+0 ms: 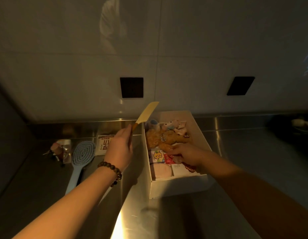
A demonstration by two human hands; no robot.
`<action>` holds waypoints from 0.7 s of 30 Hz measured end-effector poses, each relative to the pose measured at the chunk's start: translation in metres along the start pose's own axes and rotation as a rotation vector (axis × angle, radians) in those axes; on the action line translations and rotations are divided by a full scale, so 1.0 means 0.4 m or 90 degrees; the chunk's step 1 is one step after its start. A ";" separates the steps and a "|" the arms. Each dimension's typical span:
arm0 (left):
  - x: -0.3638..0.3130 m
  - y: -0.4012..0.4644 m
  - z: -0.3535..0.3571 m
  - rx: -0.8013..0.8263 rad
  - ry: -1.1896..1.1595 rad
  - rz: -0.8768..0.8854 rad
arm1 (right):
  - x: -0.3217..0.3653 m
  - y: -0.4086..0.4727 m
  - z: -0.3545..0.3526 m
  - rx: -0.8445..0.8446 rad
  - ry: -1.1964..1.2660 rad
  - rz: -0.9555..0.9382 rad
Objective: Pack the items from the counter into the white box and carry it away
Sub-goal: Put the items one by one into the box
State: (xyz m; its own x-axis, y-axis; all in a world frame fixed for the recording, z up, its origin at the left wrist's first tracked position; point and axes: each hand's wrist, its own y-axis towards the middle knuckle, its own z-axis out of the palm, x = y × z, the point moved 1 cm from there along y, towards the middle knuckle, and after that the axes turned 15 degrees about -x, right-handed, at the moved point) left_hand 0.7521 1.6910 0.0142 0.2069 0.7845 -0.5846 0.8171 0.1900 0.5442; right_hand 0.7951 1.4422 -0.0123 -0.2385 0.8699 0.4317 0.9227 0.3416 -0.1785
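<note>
Steel surface carries one white rectangular plastic box, already crowded with plush toys and packets. Left hand is clamped on one yellow flat comb beside the box's left wall; right hand, fingers spread, presses the contents. Risks: comb snags the rim; box overfills. Left out: one blue oval hairbrush, one white sachet, one small keyring bundle.

A dim kitchen: a steel counter runs along a white tiled wall with two dark sockets.
</note>
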 end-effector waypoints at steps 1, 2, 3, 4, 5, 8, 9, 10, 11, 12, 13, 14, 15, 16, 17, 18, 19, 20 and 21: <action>0.002 -0.002 0.001 0.004 -0.003 0.000 | -0.004 0.003 0.005 -0.004 -0.062 -0.029; 0.004 -0.004 0.003 0.007 -0.004 0.000 | -0.009 0.008 0.006 -0.015 -0.134 -0.046; 0.006 -0.005 0.006 0.010 -0.006 0.001 | -0.017 0.009 0.001 -0.039 -0.179 -0.053; 0.007 -0.006 0.008 0.014 -0.010 0.002 | -0.023 0.011 -0.003 -0.069 -0.204 -0.050; 0.007 -0.007 0.010 0.017 -0.016 0.003 | -0.027 0.009 -0.011 -0.102 -0.231 -0.046; 0.007 -0.006 0.018 0.018 -0.029 0.008 | -0.029 0.000 -0.019 -0.242 -0.119 -0.037; 0.006 -0.007 0.021 0.018 -0.029 0.009 | -0.030 0.001 -0.021 -0.277 -0.107 -0.025; 0.005 -0.008 0.025 0.019 -0.029 0.012 | -0.025 -0.001 -0.020 -0.253 -0.124 -0.005; 0.004 -0.009 0.029 0.022 -0.030 0.014 | -0.026 0.000 -0.017 -0.229 -0.174 0.005; 0.003 -0.009 0.032 0.027 -0.032 0.015 | -0.029 0.001 -0.014 -0.203 -0.196 0.013; 0.002 -0.009 0.035 0.032 -0.032 0.013 | -0.029 -0.007 -0.010 -0.168 -0.202 0.006; 0.001 -0.010 0.037 0.035 -0.032 0.011 | -0.029 -0.015 -0.004 -0.140 -0.225 -0.001; 0.001 -0.011 0.039 0.034 -0.032 0.007 | -0.022 -0.021 -0.005 -0.125 -0.259 0.014; -0.001 -0.012 0.041 0.031 -0.032 0.006 | -0.014 -0.023 -0.010 -0.132 -0.276 0.041; -0.005 -0.013 0.042 0.026 -0.034 0.007 | -0.003 -0.020 -0.017 -0.178 -0.223 0.088; -0.011 -0.013 0.044 0.019 -0.039 0.013 | 0.017 -0.019 -0.025 -0.230 -0.119 0.113; -0.020 -0.012 0.047 0.011 -0.050 0.023 | 0.044 -0.014 -0.035 -0.278 0.039 0.130; -0.031 -0.012 0.052 0.006 -0.065 0.033 | 0.071 -0.009 -0.046 -0.313 0.211 0.144; -0.043 -0.014 0.058 0.006 -0.078 0.040 | 0.100 0.005 -0.056 -0.311 0.396 0.169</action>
State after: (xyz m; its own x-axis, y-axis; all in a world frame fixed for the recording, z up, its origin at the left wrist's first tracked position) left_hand 0.7564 1.6629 0.0074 0.3219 0.7164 -0.6190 0.8054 0.1364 0.5768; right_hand 0.7942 1.4696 0.0242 0.0835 0.4956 0.8645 0.9863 -0.1648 -0.0007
